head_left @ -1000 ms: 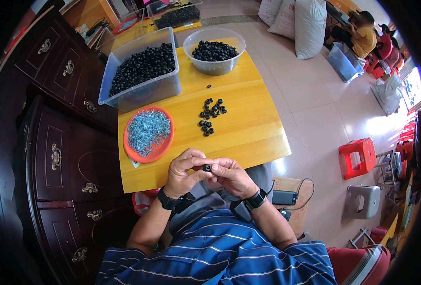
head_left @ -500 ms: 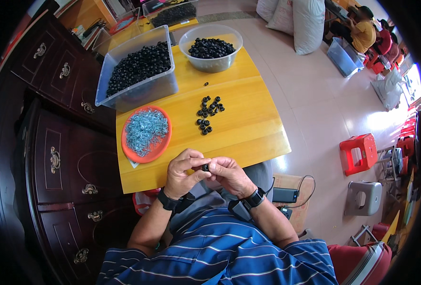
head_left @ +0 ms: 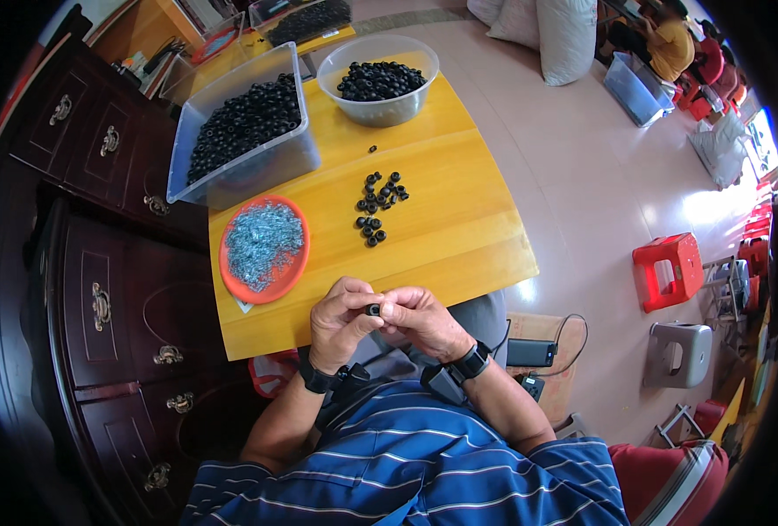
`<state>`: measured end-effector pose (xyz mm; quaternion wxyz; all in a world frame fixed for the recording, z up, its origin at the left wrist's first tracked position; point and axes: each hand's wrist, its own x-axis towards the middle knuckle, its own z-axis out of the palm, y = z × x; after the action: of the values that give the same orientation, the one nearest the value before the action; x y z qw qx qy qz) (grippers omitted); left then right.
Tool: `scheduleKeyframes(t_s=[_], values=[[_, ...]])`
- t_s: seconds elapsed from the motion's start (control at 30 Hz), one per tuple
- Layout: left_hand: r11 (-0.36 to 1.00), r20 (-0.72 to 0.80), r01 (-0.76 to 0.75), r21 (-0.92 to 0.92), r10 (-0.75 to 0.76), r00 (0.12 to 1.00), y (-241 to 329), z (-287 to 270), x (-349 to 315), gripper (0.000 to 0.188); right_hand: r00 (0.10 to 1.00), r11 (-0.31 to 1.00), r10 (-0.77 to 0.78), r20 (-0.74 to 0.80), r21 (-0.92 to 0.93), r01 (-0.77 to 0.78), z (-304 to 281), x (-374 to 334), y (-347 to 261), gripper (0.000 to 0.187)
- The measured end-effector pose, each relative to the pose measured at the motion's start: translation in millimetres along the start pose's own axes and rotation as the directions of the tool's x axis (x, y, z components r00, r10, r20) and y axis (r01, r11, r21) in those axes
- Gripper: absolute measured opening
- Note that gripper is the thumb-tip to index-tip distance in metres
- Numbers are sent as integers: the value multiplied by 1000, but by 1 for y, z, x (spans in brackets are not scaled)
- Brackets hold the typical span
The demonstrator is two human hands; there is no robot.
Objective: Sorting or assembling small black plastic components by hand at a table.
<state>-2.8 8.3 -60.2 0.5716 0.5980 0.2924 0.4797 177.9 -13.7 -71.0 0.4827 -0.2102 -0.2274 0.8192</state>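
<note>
By the yellow table [head_left: 459,232], the left hand [head_left: 337,324] and right hand [head_left: 426,324] are together pinching a small black ring-shaped part [head_left: 372,309].

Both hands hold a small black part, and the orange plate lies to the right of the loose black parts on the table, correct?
Not quite: the head view shows the orange plate to the left of the loose black parts. The left hand and right hand do both hold a small black part.
</note>
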Motion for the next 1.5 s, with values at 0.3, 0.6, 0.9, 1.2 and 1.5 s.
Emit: scheduleKeyframes(t_s=[0.3,0.6,0.9,1.2,1.5], values=[[993,-15,53,-105,-55,998,-7,-2,0,22,998,997,63,-4,-43,-63,-1,1,-9,19],[991,31,54,-125,-50,998,-7,-5,7,24,998,998,49,24,-39,-48,-10,7,-6,17],[996,71,67,56,-71,995,1,-11,17,25,996,998,38,-81,-41,-41,-7,9,-5,18],[869,115,-75,490,21,993,28,-10,28,25,994,998,49,-103,-43,-54,-8,10,-5,16],[852,66,-87,516,62,996,25,-13,21,27,994,992,32,-103,-120,-44,1,13,-8,17]])
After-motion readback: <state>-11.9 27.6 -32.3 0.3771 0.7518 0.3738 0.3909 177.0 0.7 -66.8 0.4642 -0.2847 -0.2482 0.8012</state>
